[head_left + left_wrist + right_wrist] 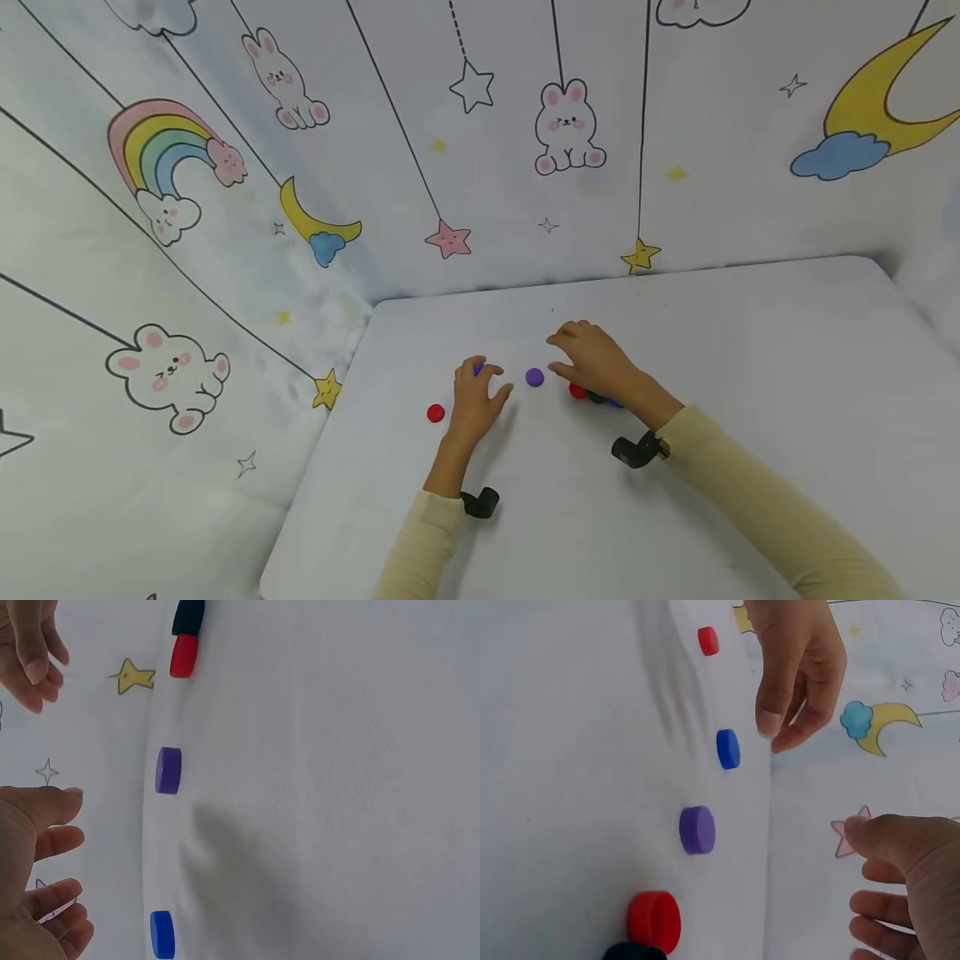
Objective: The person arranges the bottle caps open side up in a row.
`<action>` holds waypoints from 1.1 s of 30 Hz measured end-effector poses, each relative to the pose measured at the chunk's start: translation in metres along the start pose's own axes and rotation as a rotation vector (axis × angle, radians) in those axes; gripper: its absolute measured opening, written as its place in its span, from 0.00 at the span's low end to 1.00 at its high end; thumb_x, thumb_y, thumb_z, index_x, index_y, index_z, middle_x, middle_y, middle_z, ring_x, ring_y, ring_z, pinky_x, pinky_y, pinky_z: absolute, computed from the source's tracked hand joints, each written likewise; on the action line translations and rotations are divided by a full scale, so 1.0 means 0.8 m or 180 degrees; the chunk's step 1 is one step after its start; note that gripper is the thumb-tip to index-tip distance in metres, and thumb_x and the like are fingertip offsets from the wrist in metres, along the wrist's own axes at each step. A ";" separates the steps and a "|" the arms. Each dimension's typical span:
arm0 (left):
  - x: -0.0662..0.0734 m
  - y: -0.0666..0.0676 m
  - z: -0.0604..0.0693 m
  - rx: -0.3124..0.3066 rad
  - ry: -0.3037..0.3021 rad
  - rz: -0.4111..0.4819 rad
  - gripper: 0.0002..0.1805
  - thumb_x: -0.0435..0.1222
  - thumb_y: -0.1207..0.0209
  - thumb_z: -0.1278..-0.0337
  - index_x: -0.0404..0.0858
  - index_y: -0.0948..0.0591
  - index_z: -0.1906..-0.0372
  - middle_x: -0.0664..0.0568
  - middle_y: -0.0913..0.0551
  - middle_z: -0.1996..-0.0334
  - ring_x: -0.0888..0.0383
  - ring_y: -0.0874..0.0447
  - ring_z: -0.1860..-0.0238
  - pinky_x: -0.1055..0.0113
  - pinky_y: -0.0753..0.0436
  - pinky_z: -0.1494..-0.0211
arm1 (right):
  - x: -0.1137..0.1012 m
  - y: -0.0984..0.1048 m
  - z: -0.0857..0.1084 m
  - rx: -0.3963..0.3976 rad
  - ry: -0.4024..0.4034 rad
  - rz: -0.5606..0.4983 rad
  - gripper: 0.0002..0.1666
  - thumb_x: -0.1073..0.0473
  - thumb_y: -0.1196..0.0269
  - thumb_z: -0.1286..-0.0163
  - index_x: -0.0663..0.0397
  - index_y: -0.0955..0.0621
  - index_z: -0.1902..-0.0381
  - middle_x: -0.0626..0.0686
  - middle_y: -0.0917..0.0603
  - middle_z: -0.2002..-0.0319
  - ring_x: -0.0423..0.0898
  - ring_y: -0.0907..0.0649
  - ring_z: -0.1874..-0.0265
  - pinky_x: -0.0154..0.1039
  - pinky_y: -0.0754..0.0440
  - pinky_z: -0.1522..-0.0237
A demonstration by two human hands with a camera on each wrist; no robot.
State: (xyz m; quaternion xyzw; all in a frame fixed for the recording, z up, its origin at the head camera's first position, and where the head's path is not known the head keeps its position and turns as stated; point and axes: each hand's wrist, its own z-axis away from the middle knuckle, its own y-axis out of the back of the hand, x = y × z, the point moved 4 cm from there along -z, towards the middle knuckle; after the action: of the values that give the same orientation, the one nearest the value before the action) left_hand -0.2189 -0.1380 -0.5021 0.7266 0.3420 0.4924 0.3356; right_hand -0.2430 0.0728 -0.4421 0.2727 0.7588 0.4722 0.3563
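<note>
Small round plastic caps lie in a loose row on the white table. My left hand (474,404) hovers over a blue cap (728,748), fingers loosely bent and apart from it. A red cap (436,412) lies to its left. Between my hands sits a purple cap (535,377). Over the right end of the row, my right hand (600,360) is raised, thumb and fingers spread with nothing between them. Beneath it are a hollow red cap (654,922), a black cap (596,397) and another blue cap (615,404), partly hidden by the hand.
The white table (787,375) meets a cloth backdrop (510,192) printed with rabbits, stars and moons at its far and left sides. Each wrist wears a black camera mount, one on the left (482,502) and one on the right (636,451).
</note>
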 end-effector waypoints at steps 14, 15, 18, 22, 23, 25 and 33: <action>-0.053 0.019 0.032 0.0507 0.0741 -0.0194 0.22 0.40 0.31 0.45 0.32 0.19 0.49 0.37 0.28 0.42 0.40 0.33 0.40 0.47 0.29 0.38 | -0.075 -0.061 -0.043 -0.0239 0.0028 -0.0224 0.26 0.50 0.32 0.36 0.60 0.19 0.45 0.57 0.16 0.52 0.51 0.16 0.53 0.44 0.16 0.51; -0.057 0.020 0.034 0.0540 0.0783 -0.0202 0.22 0.40 0.31 0.45 0.32 0.19 0.49 0.37 0.28 0.43 0.40 0.33 0.41 0.47 0.30 0.39 | -0.080 -0.067 -0.046 -0.0283 -0.0013 -0.0277 0.26 0.50 0.32 0.35 0.60 0.19 0.45 0.57 0.16 0.51 0.51 0.16 0.52 0.44 0.16 0.51; -0.066 0.022 0.041 0.0633 0.0885 -0.0206 0.22 0.39 0.31 0.45 0.30 0.19 0.50 0.35 0.27 0.45 0.39 0.32 0.43 0.46 0.30 0.40 | -0.089 -0.088 -0.054 -0.0422 -0.0117 -0.0424 0.26 0.50 0.32 0.35 0.60 0.19 0.44 0.58 0.17 0.50 0.52 0.16 0.51 0.45 0.17 0.49; -0.079 0.025 0.051 0.0698 0.1055 -0.0288 0.24 0.41 0.31 0.44 0.29 0.20 0.48 0.35 0.26 0.46 0.39 0.32 0.43 0.47 0.29 0.42 | -0.097 -0.118 -0.061 -0.0591 -0.0241 -0.0538 0.26 0.51 0.33 0.34 0.60 0.19 0.43 0.60 0.17 0.47 0.54 0.18 0.46 0.46 0.19 0.44; -0.082 0.026 0.053 0.0714 0.1096 -0.0307 0.25 0.41 0.31 0.44 0.29 0.21 0.47 0.34 0.26 0.46 0.38 0.32 0.43 0.47 0.29 0.42 | -0.100 -0.125 -0.062 -0.0618 -0.0258 -0.0543 0.26 0.51 0.33 0.34 0.61 0.19 0.43 0.60 0.17 0.46 0.54 0.18 0.45 0.46 0.20 0.43; -0.088 0.030 0.057 0.0715 0.1219 -0.0339 0.27 0.43 0.32 0.44 0.28 0.21 0.45 0.34 0.27 0.45 0.38 0.32 0.43 0.48 0.29 0.43 | -0.105 -0.136 -0.064 -0.0634 -0.0278 -0.0587 0.26 0.52 0.32 0.35 0.62 0.19 0.43 0.60 0.17 0.46 0.54 0.18 0.45 0.46 0.20 0.43; -0.109 0.045 0.082 0.0787 0.1510 -0.0323 0.32 0.44 0.31 0.46 0.23 0.23 0.45 0.31 0.26 0.47 0.35 0.32 0.44 0.44 0.33 0.41 | -0.142 -0.182 -0.080 -0.0771 -0.0194 -0.0545 0.25 0.53 0.33 0.34 0.63 0.20 0.44 0.58 0.16 0.49 0.52 0.17 0.48 0.44 0.20 0.44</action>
State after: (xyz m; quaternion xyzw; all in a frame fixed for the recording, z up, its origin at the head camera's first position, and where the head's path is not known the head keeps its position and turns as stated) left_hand -0.1757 -0.2395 -0.5338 0.6083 0.5046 0.5859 0.1790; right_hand -0.2373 -0.1050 -0.5233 0.1763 0.7056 0.5196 0.4484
